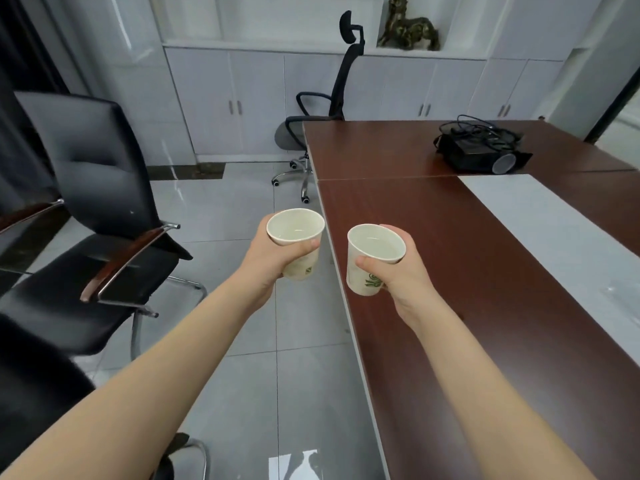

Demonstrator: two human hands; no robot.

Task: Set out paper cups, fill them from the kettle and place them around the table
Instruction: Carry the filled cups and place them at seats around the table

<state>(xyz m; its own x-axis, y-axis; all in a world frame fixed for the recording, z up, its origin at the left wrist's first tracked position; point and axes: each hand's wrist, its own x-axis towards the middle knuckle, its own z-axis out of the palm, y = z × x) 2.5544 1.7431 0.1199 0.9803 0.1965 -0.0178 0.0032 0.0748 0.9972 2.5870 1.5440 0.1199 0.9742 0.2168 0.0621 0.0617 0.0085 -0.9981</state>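
Cups (pixel 294 218) in left hand (pixel 273 263), right hand (pixel 403 275)

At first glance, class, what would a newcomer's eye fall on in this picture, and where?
The left hand grips a filled paper cup over the floor; the right hand grips a second cup beside it, by the brown table's edge. A black projector with tangled cables sits at the table's far end.
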